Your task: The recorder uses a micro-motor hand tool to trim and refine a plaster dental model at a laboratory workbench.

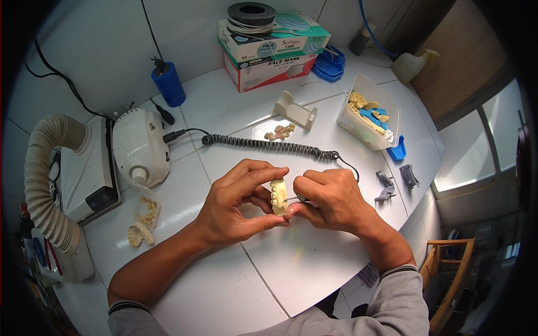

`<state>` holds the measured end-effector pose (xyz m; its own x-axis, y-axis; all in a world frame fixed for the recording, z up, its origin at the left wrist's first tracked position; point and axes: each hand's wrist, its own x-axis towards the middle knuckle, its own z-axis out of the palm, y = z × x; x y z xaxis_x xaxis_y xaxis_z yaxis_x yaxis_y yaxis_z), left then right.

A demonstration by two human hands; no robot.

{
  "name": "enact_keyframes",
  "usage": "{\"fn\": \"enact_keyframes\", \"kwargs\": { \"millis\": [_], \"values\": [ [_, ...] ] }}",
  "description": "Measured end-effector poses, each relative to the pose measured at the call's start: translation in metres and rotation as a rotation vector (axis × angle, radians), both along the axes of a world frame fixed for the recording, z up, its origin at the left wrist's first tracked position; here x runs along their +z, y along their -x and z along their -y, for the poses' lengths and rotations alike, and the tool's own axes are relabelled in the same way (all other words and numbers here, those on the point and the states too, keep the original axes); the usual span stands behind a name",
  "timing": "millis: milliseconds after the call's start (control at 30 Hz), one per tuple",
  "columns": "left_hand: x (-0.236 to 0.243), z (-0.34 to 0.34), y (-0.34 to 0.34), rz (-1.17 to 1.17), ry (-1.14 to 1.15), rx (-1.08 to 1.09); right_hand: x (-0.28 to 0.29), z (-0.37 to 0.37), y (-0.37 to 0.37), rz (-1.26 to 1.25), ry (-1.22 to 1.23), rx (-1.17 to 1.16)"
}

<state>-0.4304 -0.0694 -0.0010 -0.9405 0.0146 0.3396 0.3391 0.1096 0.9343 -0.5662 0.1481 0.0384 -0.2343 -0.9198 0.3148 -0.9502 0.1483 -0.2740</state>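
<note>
- Grey fabric sleeves with dark-striped cuffs lie nearest, bunched at the elbows, well short of the pale yellow, tooth-lined dental cast, which likely keeps cloth clear of it.
- Left hand grips that cast upright by its 2 ends, thumb below and index finger above, apparently so the side away from the teeth faces right, uncovered.
- Right hand, just right of the cast, clenches a slender metal-shafted tool mostly hidden by the fingers; its thumb sits at the cast's lower end, probably for steadiness.
- Beyond the cast, a black coiled cord runs from a white rounded control unit towards the right hand, its stretch presumably giving slack.
- Far right of the cast, a translucent plastic bin gathers yellow and blue pieces, perhaps to keep them together.
</note>
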Motion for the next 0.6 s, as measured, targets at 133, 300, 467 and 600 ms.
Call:
{"fn": "enact_keyframes", "kwargs": {
  "millis": [133, 300, 467, 600],
  "values": [
    [0.0012, 0.0022, -0.0004, 0.0, 0.027, -0.02, 0.0014, 0.001, 0.0001, 0.034, 0.011, -0.017],
    [0.0016, 0.0031, -0.0001, 0.01, 0.042, -0.042, 0.0017, 0.0002, -0.0001, 0.018, 0.005, -0.003],
    [0.0022, 0.0027, 0.0, 0.009, 0.033, -0.044, 0.0021, -0.0004, 0.0001, 0.031, -0.009, -0.009],
    [0.0019, 0.0028, -0.0002, 0.008, 0.024, -0.041, 0.0016, 0.0008, 0.0, 0.044, 0.004, -0.007]
  ]
}}
